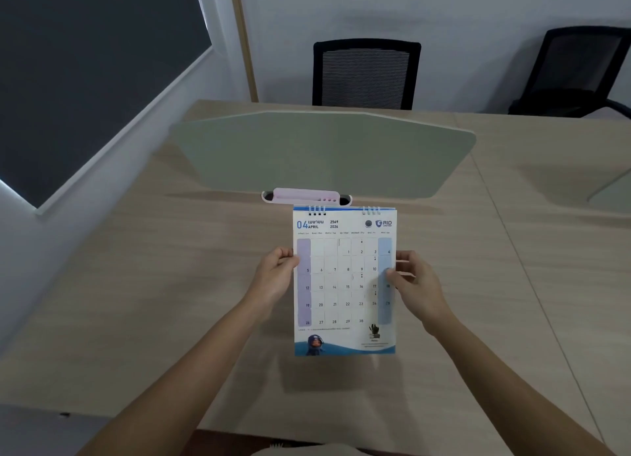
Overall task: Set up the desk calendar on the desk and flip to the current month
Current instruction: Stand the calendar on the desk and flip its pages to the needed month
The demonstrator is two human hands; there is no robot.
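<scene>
Spiral-bound calendar (pixel 345 281), April page showing, white grid.

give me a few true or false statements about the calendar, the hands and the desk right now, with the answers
1. The desk calendar shows April 2026. True.
2. Only the right hand holds the calendar. False: the left hand grips its left edge as well, one hand on each side.
3. The calendar's spiral binding is at its top edge. True.
4. The calendar lies flat on the wooden desk. False: it is held up above the desk and casts a shadow below.
5. A red mug stands behind the calendar. False: a pale pink tray sits there, in front of the grey-green divider panel.
6. Two black mesh chairs stand beyond the desk. True.
</scene>
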